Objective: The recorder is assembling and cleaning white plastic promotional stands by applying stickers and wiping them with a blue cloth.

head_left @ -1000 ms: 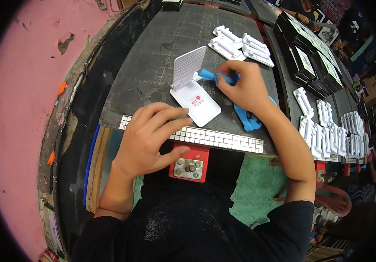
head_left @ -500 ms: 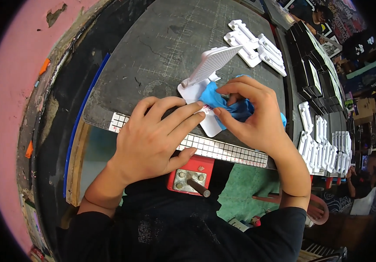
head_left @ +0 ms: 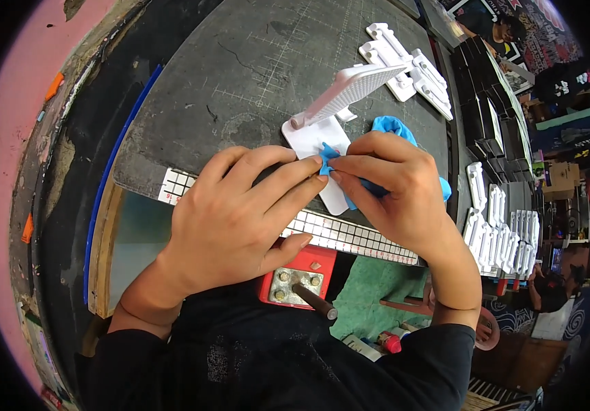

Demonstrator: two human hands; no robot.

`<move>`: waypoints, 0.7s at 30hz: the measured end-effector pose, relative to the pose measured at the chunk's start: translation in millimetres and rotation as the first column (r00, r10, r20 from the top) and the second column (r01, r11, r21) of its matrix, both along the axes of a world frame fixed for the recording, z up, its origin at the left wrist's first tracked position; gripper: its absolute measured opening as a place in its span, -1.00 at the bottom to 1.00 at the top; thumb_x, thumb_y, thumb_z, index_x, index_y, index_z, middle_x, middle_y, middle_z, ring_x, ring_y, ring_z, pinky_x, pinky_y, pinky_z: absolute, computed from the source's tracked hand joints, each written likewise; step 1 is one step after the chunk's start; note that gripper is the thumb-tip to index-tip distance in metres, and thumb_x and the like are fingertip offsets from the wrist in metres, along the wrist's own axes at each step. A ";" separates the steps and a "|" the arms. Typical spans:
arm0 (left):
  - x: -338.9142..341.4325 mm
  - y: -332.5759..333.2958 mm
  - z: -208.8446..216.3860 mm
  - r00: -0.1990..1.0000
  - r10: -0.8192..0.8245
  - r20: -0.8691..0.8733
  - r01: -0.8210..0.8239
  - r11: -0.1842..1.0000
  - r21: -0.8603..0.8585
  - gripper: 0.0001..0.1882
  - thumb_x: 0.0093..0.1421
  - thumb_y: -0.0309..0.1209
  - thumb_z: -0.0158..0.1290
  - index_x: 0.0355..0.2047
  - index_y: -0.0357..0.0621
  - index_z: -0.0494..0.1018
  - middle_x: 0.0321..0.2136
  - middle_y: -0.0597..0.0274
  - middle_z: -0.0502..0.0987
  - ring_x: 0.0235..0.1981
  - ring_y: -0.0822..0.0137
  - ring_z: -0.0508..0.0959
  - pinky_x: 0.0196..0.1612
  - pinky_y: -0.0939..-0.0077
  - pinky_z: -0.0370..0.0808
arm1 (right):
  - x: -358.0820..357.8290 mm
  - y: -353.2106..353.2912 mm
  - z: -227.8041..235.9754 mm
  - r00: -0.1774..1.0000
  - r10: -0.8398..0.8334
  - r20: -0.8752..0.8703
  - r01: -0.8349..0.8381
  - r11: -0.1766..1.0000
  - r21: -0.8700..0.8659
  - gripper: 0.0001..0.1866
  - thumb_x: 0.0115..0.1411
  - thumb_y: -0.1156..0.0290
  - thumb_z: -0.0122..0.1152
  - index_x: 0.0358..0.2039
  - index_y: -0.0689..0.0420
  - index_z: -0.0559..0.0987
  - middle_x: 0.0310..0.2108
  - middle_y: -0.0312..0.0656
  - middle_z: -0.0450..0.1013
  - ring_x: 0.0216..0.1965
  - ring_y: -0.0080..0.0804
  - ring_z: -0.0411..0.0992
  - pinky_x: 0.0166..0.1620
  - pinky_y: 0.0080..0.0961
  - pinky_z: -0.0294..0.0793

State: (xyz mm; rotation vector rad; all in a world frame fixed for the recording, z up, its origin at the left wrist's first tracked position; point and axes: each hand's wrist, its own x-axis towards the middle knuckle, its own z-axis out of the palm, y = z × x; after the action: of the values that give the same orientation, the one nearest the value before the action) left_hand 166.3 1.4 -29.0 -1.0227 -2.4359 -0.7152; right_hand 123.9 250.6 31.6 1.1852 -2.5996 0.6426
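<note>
A white folding stand [head_left: 304, 140], like a phone holder, lies with its base on the dark worktable and its dimpled plate [head_left: 360, 88] tilted up. My right hand [head_left: 404, 188] is closed, pinching a blue cloth [head_left: 392, 125] whose bunched tip presses on the base. The rest of the cloth hangs behind and beneath that hand. From the left, my left hand [head_left: 230, 219] reaches over the base with its fingers stretched out. Its fingertips touch the stand beside the cloth tip. My fingers hide part of the base's middle.
Several more white stands [head_left: 411, 65] lie folded at the far right of the dark worktable [head_left: 192, 103]. A gridded ruler strip [head_left: 350, 236] runs along the near edge. To the right are stacked black boxes [head_left: 480, 103] and rows of white stands [head_left: 497, 233]. People are in the background.
My right hand has shifted slightly, bringing its fingertips and a small bunched tip of cloth against my left fingertips. More of the white base shows. The view has shifted a little.
</note>
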 end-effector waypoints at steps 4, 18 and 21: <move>0.5 1.1 0.8 1.000 0.001 0.009 -0.001 1.000 -0.004 -0.32 0.01 -0.12 0.34 0.18 -0.05 0.67 0.20 0.28 0.63 0.19 0.13 0.56 0.22 0.07 0.49 | -5.9 -3.2 -2.5 0.992 -0.073 -0.106 0.083 0.993 0.087 -0.86 0.15 0.60 0.50 -0.25 0.24 0.76 -0.29 -0.11 0.65 -0.33 -0.11 0.65 -0.28 -0.27 0.62; 1.0 1.3 3.3 1.000 0.014 0.009 -0.014 1.000 0.011 -0.33 -0.03 -0.18 0.36 0.16 -0.04 0.66 0.19 0.31 0.63 0.19 0.10 0.56 0.25 0.04 0.49 | -14.8 -12.6 12.2 0.982 -0.114 0.151 0.115 0.993 -0.001 -0.92 0.12 0.63 0.50 -0.34 0.29 0.77 -0.42 -0.07 0.65 -0.48 -0.23 0.61 -0.35 -0.39 0.55; 0.9 1.4 3.1 1.000 0.012 0.017 -0.012 1.000 0.015 -0.34 -0.03 -0.20 0.37 0.15 -0.03 0.66 0.18 0.31 0.63 0.18 0.10 0.56 0.26 0.04 0.49 | -14.7 -14.4 13.0 0.975 -0.160 0.155 0.159 0.987 0.021 -0.94 0.07 0.63 0.43 -0.40 0.31 0.75 -0.44 0.01 0.64 -0.43 -0.03 0.65 -0.29 -0.27 0.62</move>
State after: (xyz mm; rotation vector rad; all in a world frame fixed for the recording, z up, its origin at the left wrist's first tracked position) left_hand 167.2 2.7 -26.0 -0.9997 -2.4454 -0.7398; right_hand 109.3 236.1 44.7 0.9502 -2.7935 0.7172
